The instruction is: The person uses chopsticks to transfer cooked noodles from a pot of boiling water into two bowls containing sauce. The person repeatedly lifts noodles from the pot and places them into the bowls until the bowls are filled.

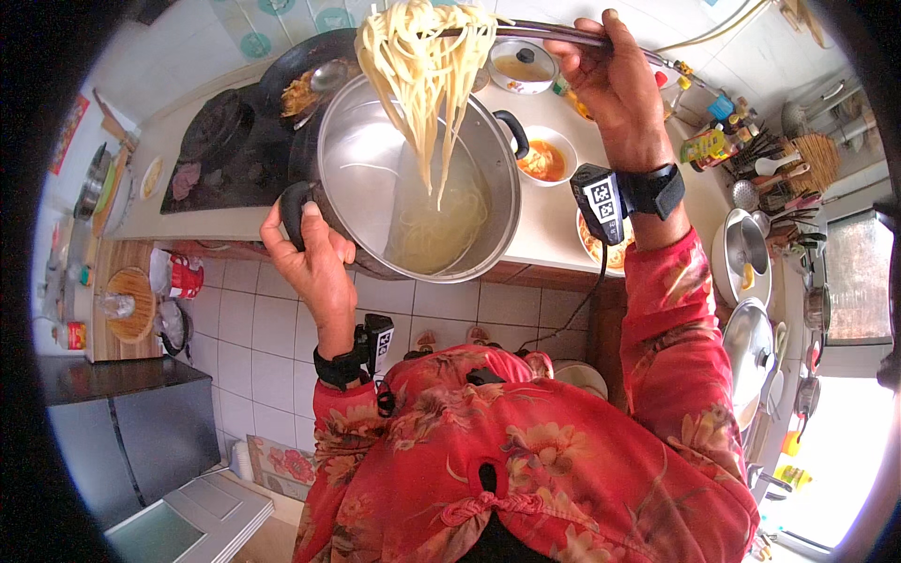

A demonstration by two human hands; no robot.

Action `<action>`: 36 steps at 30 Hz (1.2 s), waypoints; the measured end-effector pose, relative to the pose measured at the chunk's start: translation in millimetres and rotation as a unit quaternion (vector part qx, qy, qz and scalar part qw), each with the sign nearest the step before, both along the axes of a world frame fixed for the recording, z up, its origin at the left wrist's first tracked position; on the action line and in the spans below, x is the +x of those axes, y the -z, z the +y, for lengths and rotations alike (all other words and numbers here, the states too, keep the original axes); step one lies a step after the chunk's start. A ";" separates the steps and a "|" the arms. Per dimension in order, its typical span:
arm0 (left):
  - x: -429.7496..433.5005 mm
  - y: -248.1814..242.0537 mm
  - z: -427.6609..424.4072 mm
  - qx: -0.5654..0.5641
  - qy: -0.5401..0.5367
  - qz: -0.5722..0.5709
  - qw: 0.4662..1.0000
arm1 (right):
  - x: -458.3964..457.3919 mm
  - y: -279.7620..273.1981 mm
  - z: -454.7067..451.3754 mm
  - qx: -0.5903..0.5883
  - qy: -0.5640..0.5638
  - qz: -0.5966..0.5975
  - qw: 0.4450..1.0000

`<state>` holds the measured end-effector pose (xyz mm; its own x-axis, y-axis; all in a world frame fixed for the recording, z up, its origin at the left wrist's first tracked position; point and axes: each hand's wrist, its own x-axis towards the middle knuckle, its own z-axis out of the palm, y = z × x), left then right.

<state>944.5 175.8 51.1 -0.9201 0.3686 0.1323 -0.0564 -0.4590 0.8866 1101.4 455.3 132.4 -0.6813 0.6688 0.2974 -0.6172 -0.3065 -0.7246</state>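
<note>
My left hand grips the black side handle of a large steel pot, which is tilted toward me. Cloudy water with a few noodles lies in the pot's lower part. With my right hand I hold dark chopsticks, raised above the far side of the pot. A thick bundle of pale noodles hangs from their tips, its longest strands dangling over the pot's opening. A bowl of red-orange soup stands right of the pot. Another bowl with reddish food is partly hidden by my wrist device.
Behind the pot sits a black wok with food and a ladle. A lidded enamel pot stands at the counter's back. The black stove is at left. Bottles and utensils line the right side, beside a steel basin.
</note>
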 end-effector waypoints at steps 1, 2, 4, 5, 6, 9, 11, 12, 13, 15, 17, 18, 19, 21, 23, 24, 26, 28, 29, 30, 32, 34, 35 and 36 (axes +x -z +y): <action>0.0 -0.6 0.4 0.003 -0.001 0.003 1.000 | 0.5 -1.9 1.7 0.009 0.009 -0.015 1.000; 0.2 -1.1 0.7 0.005 -0.002 0.006 1.000 | 0.9 -2.9 3.1 0.018 0.017 -0.030 0.999; 0.9 -1.9 0.5 0.002 -0.004 0.008 1.000 | 1.7 -4.4 5.0 0.030 0.010 -0.032 0.999; 1.1 -2.2 0.4 0.000 -0.005 0.010 1.000 | 2.0 -4.9 5.5 0.036 0.006 -0.033 0.999; 1.0 -2.4 0.4 0.001 -0.003 0.009 1.000 | 2.2 -5.5 5.3 0.033 0.010 -0.032 0.999; 1.2 -2.3 0.4 0.005 0.003 0.009 1.000 | 2.0 -7.1 0.2 0.026 0.021 -0.034 0.999; 1.7 -2.0 0.8 0.010 0.005 0.006 1.000 | 0.3 -11.1 -4.8 0.025 0.030 -0.041 0.998; 2.1 -2.1 0.7 0.010 0.005 0.009 1.000 | 0.2 -11.6 -9.2 0.005 0.030 -0.025 0.999; 2.5 -2.2 0.6 0.010 0.006 0.009 1.000 | 0.5 -10.7 -14.8 -0.015 0.031 -0.009 0.999; 3.1 -2.6 0.5 0.007 0.005 0.008 1.000 | 0.4 -12.8 -21.4 -0.032 0.032 0.003 0.999; 3.4 -2.8 0.7 0.001 0.001 0.005 1.000 | -0.1 -15.0 -24.0 -0.028 0.033 -0.006 0.999; 3.8 -2.9 0.4 0.001 0.004 0.007 1.000 | -0.2 -15.2 -24.5 -0.022 0.032 -0.003 0.999; 3.8 -2.9 0.1 0.000 0.008 0.007 1.000 | -0.6 -15.1 -23.8 -0.017 0.031 -0.001 0.999; 4.0 -2.7 -0.1 0.001 0.011 0.009 1.000 | 0.0 -13.7 -21.0 -0.018 0.035 0.001 0.999; 3.9 -2.6 0.4 0.002 0.009 0.003 1.000 | 1.1 -11.2 -16.6 -0.031 0.044 -0.001 0.999; 4.1 -2.5 0.3 0.002 0.009 0.008 1.000 | 1.7 -11.2 -13.0 -0.006 0.034 -0.013 0.999; 4.9 -2.4 0.4 0.000 0.005 0.004 1.000 | 2.5 -12.6 -5.1 0.044 0.013 -0.037 0.998; 5.5 -2.3 0.8 0.001 0.005 0.007 1.000 | 4.3 -10.9 -1.8 0.049 0.030 -0.046 0.997; 6.1 -2.3 0.6 0.001 0.005 0.008 1.000 | 5.3 -10.4 -0.7 0.052 0.039 -0.051 0.997; 6.4 -2.3 0.3 0.001 0.007 0.009 1.000 | 5.8 -10.1 0.0 0.054 0.038 -0.052 0.996; 7.0 -2.4 -0.4 -0.001 0.010 0.003 1.000 | 6.7 -9.6 0.2 0.057 0.036 -0.055 0.996; 7.9 -2.1 -0.4 0.001 0.009 0.007 1.000 | 6.8 -8.9 -0.6 0.037 0.055 -0.056 0.996; 8.3 -1.9 -0.2 0.002 0.007 0.006 1.000 | 6.8 -8.7 -0.9 0.028 0.064 -0.056 0.996; 8.8 -1.9 -0.4 0.004 0.008 0.006 1.000 | 6.9 -8.6 -1.2 0.030 0.055 -0.049 0.997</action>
<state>953.3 175.4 53.0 -0.9125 0.3821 0.1458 -0.0534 -0.4647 0.8839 1108.4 454.1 141.0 -0.6326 0.7242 0.2745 -0.5698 -0.1951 -0.7983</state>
